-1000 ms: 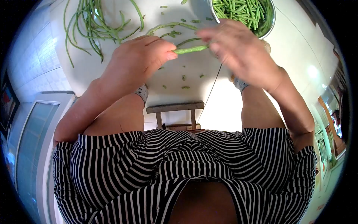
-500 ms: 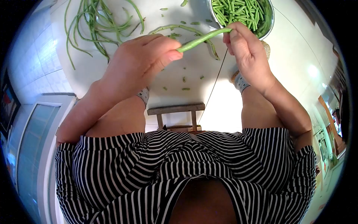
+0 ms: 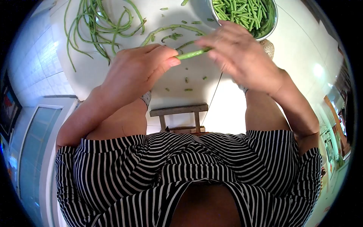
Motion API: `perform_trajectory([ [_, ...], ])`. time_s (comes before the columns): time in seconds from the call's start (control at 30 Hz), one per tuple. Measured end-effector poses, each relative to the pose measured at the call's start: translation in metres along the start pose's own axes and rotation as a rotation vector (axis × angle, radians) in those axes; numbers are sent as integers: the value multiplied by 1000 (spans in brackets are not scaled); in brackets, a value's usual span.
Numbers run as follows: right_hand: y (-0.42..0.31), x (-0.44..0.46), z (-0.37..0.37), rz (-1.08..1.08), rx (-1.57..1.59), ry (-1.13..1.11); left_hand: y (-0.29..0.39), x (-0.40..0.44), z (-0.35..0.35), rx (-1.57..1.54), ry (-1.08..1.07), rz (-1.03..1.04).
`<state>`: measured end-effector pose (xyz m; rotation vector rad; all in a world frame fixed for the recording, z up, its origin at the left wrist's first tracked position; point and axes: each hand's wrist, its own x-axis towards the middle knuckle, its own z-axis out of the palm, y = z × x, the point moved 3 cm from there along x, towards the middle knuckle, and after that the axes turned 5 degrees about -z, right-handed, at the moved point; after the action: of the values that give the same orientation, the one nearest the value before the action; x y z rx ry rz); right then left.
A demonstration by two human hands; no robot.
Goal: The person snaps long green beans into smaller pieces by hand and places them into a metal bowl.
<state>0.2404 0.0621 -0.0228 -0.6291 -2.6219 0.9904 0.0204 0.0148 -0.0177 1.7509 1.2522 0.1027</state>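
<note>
My left hand [image 3: 138,68] is closed, with thumb and forefinger pinching one end of a green long bean [image 3: 191,55]. Held above the floor, the bean points toward my right hand [image 3: 244,56], which is smeared by motion. Its thumb and fingers close around the bean's other end, hiding the tip. Beyond the hands, a metal bowl [image 3: 273,32] holds many short cut bean pieces [image 3: 242,13]. A heap of whole long beans [image 3: 92,28] lies on the floor at upper left. Another long bean [image 3: 164,28] curves on the floor behind the held one.
Bean scraps [image 3: 188,90] are scattered over the pale tiled floor [image 3: 166,77]. A small wooden stool [image 3: 179,110] stands between my legs. A glass-panelled door [image 3: 38,132] is at the left. A shoe [image 3: 267,48] shows beside the bowl.
My right hand has moved left and slightly down, nearer to my left hand. Less of the held bean shows between them. The left hand has dropped slightly, still pinching the bean.
</note>
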Motion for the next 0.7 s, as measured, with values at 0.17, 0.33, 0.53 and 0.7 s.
perform_trajectory([
  [0.17,-16,-6,16,132,94,-144,1,0,3,10,-48,21],
  [0.33,-7,-17,19,178,54,-179,-2,-2,4,24,-83,-27],
  [0.53,31,-29,5,888,744,117,5,-3,-4,24,61,74],
  [0.7,74,-41,-3,664,-420,15,-1,-7,-3,-26,-15,-55],
])
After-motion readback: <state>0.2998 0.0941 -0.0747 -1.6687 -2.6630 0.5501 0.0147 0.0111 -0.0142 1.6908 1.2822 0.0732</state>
